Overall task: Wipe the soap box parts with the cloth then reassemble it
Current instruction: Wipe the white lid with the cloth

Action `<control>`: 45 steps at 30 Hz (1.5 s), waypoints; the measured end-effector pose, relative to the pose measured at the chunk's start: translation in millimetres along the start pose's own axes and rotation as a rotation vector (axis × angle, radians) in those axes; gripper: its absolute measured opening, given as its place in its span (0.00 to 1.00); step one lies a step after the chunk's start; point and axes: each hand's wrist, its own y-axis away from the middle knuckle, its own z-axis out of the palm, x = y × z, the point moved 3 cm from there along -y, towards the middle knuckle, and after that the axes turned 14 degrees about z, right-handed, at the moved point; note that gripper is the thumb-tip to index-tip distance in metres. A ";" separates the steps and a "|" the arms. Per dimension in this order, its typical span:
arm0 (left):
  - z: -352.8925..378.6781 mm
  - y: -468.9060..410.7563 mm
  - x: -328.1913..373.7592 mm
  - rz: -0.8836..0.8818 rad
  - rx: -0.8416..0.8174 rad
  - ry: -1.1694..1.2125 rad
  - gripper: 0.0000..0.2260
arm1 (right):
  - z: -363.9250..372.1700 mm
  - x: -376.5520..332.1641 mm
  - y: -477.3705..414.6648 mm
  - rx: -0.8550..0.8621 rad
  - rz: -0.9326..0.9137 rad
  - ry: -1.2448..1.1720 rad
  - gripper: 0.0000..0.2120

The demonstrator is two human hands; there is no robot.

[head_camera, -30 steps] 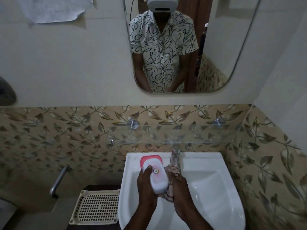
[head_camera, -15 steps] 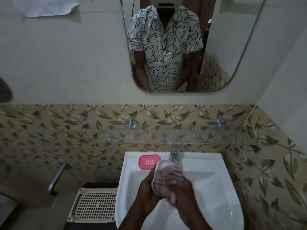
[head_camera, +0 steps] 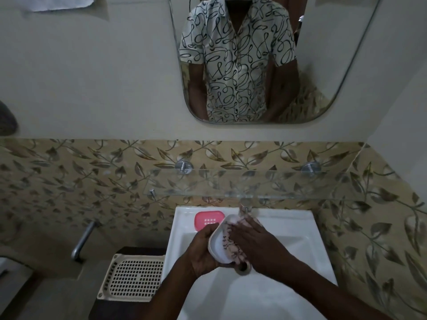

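In the mirror (head_camera: pixel 335 65) the person wears a short-sleeved shirt (head_camera: pixel 235 65), off-white and covered all over with looping black scribble lines. It has a soft fold-down collar lying open at the neck, and a placket runs straight down the middle of the chest; any buttons are too small to make out. The sleeves are loose and end above the elbow in the reflection. Below the mirror, both forearms are uncovered down to the left hand (head_camera: pixel 201 250) and the right hand (head_camera: pixel 256 243).
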 end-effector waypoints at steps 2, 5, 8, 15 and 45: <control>3.3 -5.4 -4.5 0.061 0.091 0.003 0.19 | 5.0 -9.9 7.5 -0.035 0.164 -0.065 0.28; 1.6 -12.5 -26.9 0.190 0.286 -0.141 0.17 | 7.4 -30.8 15.1 -0.268 0.611 -0.513 0.21; 2.2 -6.7 -36.8 0.359 0.363 -0.336 0.19 | 12.1 -39.5 17.0 -0.239 1.106 -1.121 0.14; 2.1 0.1 -31.8 0.658 0.027 -0.493 0.31 | -7.0 -19.9 4.0 -0.253 1.515 -2.201 0.13; -15.7 -6.8 3.4 0.156 0.269 -0.327 0.23 | 17.2 -2.9 1.1 -0.495 1.009 -1.459 0.17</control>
